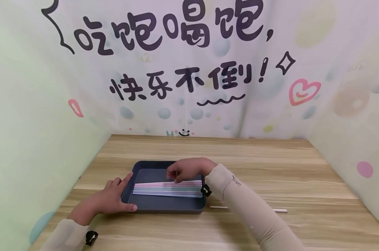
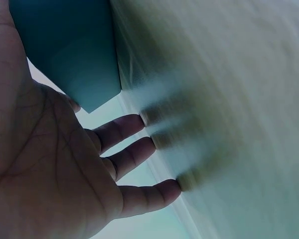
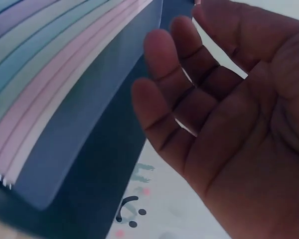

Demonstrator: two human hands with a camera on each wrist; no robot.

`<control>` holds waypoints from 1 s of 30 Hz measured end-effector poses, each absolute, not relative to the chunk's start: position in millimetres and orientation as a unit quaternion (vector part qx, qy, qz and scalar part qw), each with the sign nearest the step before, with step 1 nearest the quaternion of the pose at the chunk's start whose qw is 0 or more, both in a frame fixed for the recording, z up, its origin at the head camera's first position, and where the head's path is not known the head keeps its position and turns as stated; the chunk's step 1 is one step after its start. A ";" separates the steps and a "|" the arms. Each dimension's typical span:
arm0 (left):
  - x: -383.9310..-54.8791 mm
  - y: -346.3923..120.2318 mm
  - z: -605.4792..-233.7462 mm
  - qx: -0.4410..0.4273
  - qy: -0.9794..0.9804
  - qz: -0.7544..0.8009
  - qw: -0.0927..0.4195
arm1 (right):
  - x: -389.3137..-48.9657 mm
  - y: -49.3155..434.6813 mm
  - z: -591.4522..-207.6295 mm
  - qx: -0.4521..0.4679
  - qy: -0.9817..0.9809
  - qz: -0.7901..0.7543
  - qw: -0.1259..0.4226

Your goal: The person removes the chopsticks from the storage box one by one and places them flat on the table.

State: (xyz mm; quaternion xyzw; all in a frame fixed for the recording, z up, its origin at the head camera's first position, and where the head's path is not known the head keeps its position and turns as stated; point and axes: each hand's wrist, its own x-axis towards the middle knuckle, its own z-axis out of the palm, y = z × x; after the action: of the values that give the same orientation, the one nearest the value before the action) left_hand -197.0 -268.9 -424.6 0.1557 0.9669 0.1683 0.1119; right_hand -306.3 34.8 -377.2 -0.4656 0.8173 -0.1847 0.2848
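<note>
A dark blue-grey tray (image 1: 167, 210) lies on the table, with a row of pastel chopsticks (image 1: 167, 189) side by side across its middle. My left hand (image 1: 109, 198) rests against the tray's left end, thumb along the near corner and index finger along the left side. Its other fingertips touch the table in the left wrist view. Above the far half of the tray hovers my right hand (image 1: 189, 169), fingers loosely bent. In the right wrist view nothing shows in its palm, and its fingers stand apart from the chopsticks (image 3: 35, 94); the thumb and index tips are partly cut off.
A single pale chopstick (image 1: 280, 210) lies on the wooden table (image 1: 255, 157) to the right of the tray, its middle hidden under my right forearm. Behind the table hangs a printed white backdrop (image 1: 183, 115), with pale walls at both sides.
</note>
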 end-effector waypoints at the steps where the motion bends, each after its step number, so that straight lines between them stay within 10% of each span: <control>1: -197.1 -269.0 -425.0 0.154 0.967 0.168 0.113 | -306.3 33.6 -378.5 -0.465 0.819 -0.185 0.282; 30: -197.4 -269.5 -428.0 0.150 0.969 0.164 0.111 | -306.3 16.5 -429.6 -0.410 0.862 -0.215 0.204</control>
State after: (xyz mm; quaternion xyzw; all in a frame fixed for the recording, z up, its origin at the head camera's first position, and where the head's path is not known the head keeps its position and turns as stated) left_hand -197.4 -269.5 -428.0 0.1498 0.9686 0.1644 0.1109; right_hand -306.3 16.5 -429.6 -0.4103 0.8625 -0.2150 0.2039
